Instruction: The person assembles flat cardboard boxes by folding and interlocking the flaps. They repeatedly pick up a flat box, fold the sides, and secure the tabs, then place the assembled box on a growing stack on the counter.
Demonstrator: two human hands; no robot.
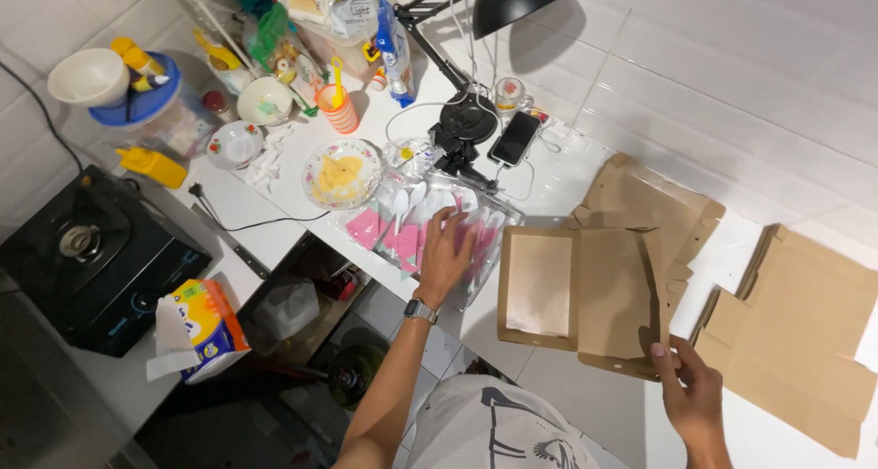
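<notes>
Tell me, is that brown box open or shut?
Open: the box lies spread, windowed lid flat beside its tray; the right hand holds its edge.

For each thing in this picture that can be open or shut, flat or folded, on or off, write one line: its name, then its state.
windowed box: opened out, held at its edge by the right hand
cardboard blanks: flat, unfolded
cutlery packets: sealed, under the left hand
phone: screen dark
gas stove: no flame
tissue box: open, tissue sticking out

Flat brown windowed box (578, 291); bagged pink-white cutlery (402, 227) beside.
</notes>
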